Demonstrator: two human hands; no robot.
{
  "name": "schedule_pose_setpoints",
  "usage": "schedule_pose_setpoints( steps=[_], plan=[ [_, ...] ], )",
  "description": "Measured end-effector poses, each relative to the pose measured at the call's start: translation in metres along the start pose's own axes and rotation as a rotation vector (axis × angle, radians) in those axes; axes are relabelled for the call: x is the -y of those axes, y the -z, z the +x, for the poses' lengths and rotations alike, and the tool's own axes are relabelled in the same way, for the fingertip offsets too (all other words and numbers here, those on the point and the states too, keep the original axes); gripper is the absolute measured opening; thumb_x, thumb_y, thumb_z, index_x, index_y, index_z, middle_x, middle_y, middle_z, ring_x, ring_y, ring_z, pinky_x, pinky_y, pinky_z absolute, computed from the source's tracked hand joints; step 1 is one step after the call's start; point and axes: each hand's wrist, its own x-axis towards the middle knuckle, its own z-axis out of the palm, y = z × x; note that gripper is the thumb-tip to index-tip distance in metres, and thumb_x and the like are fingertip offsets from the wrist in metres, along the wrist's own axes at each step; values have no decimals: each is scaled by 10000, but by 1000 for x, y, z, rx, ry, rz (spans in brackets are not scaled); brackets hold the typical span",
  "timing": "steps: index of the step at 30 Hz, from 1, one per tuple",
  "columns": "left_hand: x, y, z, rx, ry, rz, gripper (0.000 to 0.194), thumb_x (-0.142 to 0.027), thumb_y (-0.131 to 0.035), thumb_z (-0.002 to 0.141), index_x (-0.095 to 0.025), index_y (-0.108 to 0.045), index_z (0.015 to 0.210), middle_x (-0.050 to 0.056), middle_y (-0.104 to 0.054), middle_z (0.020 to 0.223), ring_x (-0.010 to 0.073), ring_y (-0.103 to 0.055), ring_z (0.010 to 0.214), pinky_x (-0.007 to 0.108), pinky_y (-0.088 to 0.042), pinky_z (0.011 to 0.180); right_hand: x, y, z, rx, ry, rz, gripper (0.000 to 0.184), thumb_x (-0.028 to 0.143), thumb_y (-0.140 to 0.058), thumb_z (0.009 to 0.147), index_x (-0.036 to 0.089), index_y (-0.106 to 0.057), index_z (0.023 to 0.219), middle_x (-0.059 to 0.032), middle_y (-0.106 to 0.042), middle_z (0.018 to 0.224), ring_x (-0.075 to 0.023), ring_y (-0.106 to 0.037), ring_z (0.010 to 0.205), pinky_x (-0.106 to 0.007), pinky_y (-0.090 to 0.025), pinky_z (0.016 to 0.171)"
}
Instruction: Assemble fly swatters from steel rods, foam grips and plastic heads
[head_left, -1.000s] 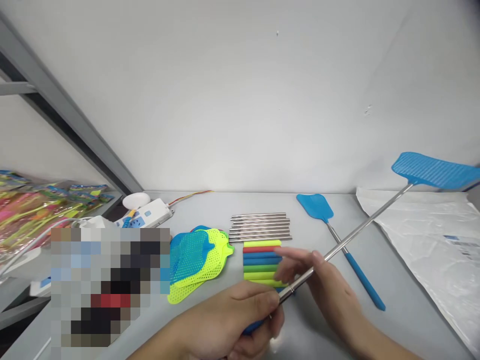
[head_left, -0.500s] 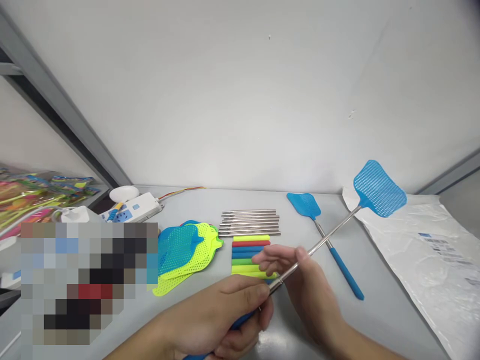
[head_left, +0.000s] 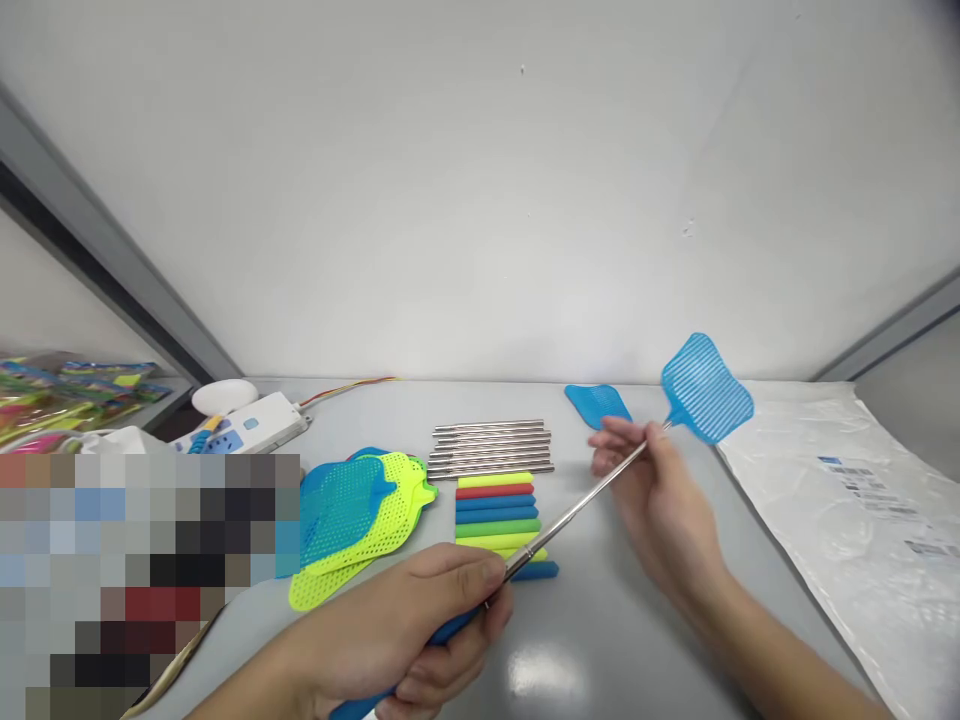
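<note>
L hand has fingers wrapped tight round the blue tubular handle of a fly swatter w/ thin shiny metal rod & blue perforated plastic head. Swatter's up over grey tabletop, slanting up to R. R hand: thumb & fingers at rod just below head; can't tell if pinching or only touching. Nearby: bundled metal rods, row of coloured tubes, stacked blue/yellow mesh heads.
</note>
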Motion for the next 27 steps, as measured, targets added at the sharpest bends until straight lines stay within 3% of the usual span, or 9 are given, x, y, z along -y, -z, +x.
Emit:
schedule_pose_setpoints(
  steps=[4,8,10,12,14,17,20,23,27],
  plan=[
    [2,-7,2,8,-41,-25,329,-496,-426,960,-214,-523,820,-85,-289,428,75,-177,374,140,-159,277,-24,-14,-33,369,-172,-90,402,479,-436,964,245,-702,1153,-67,-703,1021,-186,-598,882,-363,-440,892],
    [0,-6,0,-3,-53,-55,336,-503,-431,956,-212,-524,815,-86,-281,431,75,-170,379,134,-159,273,-25,-15,-31,471,-271,-34,444,515,-445,954,252,-639,1256,-59,-692,1027,-168,-581,885,-324,-440,861],
    [-2,-3,-1,6,-53,-75,336,-491,-419,964,-211,-529,815,-86,-275,433,72,-158,378,134,-156,273,-19,-10,-17,428,-334,79,536,606,-451,913,221,-653,1226,-55,-678,937,-160,-575,828,-298,-470,779],
    [-2,0,-2,22,-45,-95,341,-482,-398,972,-211,-531,814,-86,-269,432,72,-149,377,135,-150,272,-9,-5,0,283,-333,199,577,667,-466,870,209,-686,1146,-38,-666,862,-154,-581,763,-284,-494,695],
    [-2,2,-1,31,-31,-110,345,-477,-384,977,-211,-531,812,-85,-265,432,72,-143,375,134,-146,270,1,1,15,89,-250,234,448,596,-558,859,240,-696,1094,-12,-684,882,-146,-608,763,-270,-512,671],
    [-1,2,0,30,-22,-105,345,-472,-379,980,-211,-533,814,-83,-271,437,71,-149,371,135,-150,268,9,3,21,-128,-76,155,309,406,-682,834,276,-677,1115,18,-704,1043,-145,-647,920,-254,-530,763],
    [3,0,2,21,-55,-92,344,-471,-382,983,-210,-532,818,-84,-277,439,70,-155,366,135,-153,267,5,-3,6,-167,-38,52,378,412,-699,816,254,-654,1155,-5,-709,1079,-184,-654,988,-303,-532,848],
    [7,-1,3,32,-84,-80,347,-468,-375,987,-210,-528,814,-84,-285,431,71,-165,355,137,-170,268,-5,-13,-19,-137,-76,-35,410,448,-697,806,238,-636,1153,-26,-714,1055,-213,-672,935,-344,-544,829],
    [9,-3,4,59,-111,-62,341,-447,-388,985,-205,-518,784,-85,-279,415,72,-182,346,139,-189,273,-9,-20,-33,-172,-45,-115,380,474,-686,807,234,-627,1096,-24,-710,1027,-197,-672,863,-315,-546,781]
  ],
)
